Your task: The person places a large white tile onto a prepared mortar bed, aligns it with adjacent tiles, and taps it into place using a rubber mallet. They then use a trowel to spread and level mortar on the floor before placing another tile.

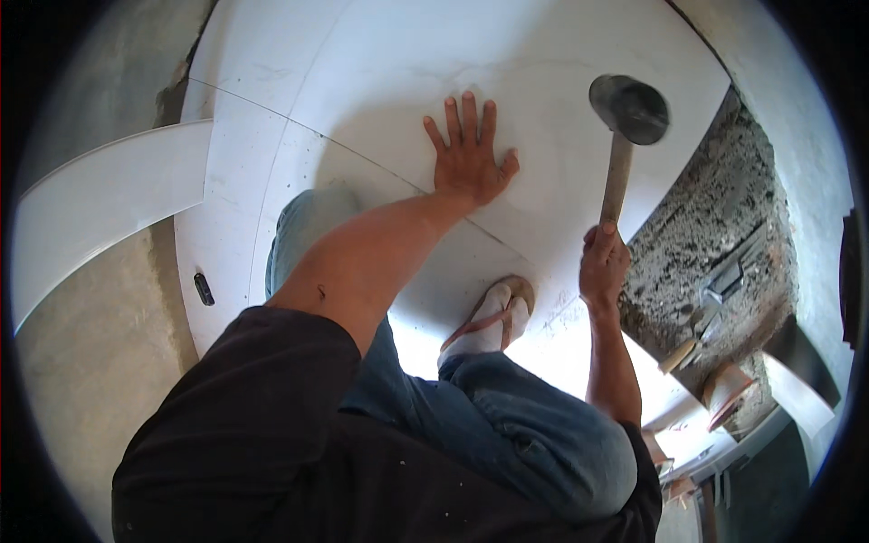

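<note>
Large flat white tiles point(231, 226) cover most floor before me; rough grey mortar-like bed point(697, 208) at right. Wooden-handled, black-headed mallet point(619, 167) over far tile point(543, 45), right hand point(605, 267) wrapped round its handle. Left hand point(468, 163) apart, palm down, fingers spread on that tile. Small black oblong object point(204, 289) lies left.
</note>
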Available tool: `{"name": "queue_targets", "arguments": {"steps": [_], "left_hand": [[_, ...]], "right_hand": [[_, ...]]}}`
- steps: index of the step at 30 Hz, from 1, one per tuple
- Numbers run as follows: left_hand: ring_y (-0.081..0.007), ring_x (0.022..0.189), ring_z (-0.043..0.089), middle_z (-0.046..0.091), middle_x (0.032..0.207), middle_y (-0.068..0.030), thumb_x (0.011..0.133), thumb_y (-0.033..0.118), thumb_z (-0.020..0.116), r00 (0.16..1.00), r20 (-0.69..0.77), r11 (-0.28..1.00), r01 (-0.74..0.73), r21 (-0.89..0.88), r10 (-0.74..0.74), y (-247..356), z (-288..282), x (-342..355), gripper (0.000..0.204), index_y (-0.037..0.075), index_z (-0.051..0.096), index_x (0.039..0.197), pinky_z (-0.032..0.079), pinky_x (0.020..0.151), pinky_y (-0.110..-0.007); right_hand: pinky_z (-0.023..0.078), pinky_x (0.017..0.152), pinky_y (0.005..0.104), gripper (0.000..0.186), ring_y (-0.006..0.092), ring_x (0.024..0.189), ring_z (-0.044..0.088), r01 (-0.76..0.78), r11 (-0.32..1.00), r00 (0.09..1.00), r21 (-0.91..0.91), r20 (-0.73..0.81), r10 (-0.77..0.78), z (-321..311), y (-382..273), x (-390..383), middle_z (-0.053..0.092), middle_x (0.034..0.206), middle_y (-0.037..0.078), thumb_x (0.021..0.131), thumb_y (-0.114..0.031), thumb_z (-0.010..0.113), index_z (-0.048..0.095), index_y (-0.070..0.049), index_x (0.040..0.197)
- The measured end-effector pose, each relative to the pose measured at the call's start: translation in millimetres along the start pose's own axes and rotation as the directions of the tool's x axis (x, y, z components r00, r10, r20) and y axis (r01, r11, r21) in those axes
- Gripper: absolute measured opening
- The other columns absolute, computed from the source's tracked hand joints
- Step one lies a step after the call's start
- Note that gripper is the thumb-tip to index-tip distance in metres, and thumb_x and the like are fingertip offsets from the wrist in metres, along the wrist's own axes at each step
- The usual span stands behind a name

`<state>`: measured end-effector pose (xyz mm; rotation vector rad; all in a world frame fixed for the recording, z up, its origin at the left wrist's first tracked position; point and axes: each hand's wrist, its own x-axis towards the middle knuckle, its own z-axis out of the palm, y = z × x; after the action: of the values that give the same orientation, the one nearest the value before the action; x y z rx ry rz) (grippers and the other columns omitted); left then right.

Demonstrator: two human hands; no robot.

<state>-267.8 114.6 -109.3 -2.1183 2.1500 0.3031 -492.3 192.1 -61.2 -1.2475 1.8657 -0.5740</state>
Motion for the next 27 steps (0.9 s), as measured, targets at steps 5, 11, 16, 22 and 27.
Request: {"name": "queue_targets", "arguments": {"steps": [5,11,16,22,27], "left_hand": [[-0.0456,0.147,-0.002,0.001,0.161,-0.0227,0.094,0.057,0.034,1.0,-0.012,0.998,-0.018,-0.058,0.017,-3,3,-1,0.083,0.007,0.011,0.156,0.0,0.111,-0.069],[-0.0467,0.147,0.001,0.005,0.16,-0.0242,0.093,0.053,0.043,0.999,-0.035,0.997,-0.029,-0.064,0.027,-3,5,1,0.083,0.005,0.015,0.155,0.004,0.11,-0.071],[-0.0471,0.147,0.002,0.007,0.16,-0.0244,0.093,0.051,0.045,0.997,-0.063,0.997,-0.057,-0.041,0.055,-3,4,2,0.083,0.005,0.017,0.155,0.004,0.11,-0.071],[-0.0461,0.147,0.004,0.008,0.161,-0.0208,0.092,0.052,0.049,0.95,-0.057,0.949,-0.301,0.091,0.306,-12,-17,37,0.078,0.014,0.023,0.155,0.005,0.112,-0.07],[-0.0454,0.147,0.006,0.008,0.161,-0.0205,0.093,0.053,0.048,0.934,-0.069,0.933,-0.343,0.107,0.351,-19,-20,65,0.077,0.016,0.022,0.155,0.006,0.111,-0.069]], "right_hand": [[0.044,0.054,0.0422,0.052,0.0352,0.056,0.055,0.011,0.995,1.0,-0.097,-0.008,-0.012,-1,9,-4,0.056,0.063,0.018,0.102,-0.045,0.038,0.055,-0.001,0.079],[0.045,0.058,0.0432,0.045,0.0361,0.059,0.057,-0.063,0.989,0.997,-0.132,0.036,0.068,-3,9,-3,0.056,0.065,0.019,0.102,-0.038,0.042,0.055,-0.001,0.081],[0.048,0.07,0.0472,0.049,0.0463,0.08,0.062,-0.118,0.972,0.99,-0.204,0.053,0.131,-6,2,-6,0.063,0.079,0.027,0.101,-0.043,0.042,0.062,0.0,0.091],[0.046,0.062,0.0521,0.039,0.0496,0.071,0.058,-0.12,0.986,0.954,-0.113,-0.289,0.083,-28,54,-76,0.06,0.072,0.027,0.099,-0.035,0.047,0.057,0.001,0.087],[0.045,0.055,0.0474,0.03,0.0375,0.056,0.058,-0.632,0.775,0.649,-0.012,-0.556,0.52,-39,127,-243,0.059,0.064,0.018,0.093,-0.031,0.058,0.059,-0.003,0.082]]}}
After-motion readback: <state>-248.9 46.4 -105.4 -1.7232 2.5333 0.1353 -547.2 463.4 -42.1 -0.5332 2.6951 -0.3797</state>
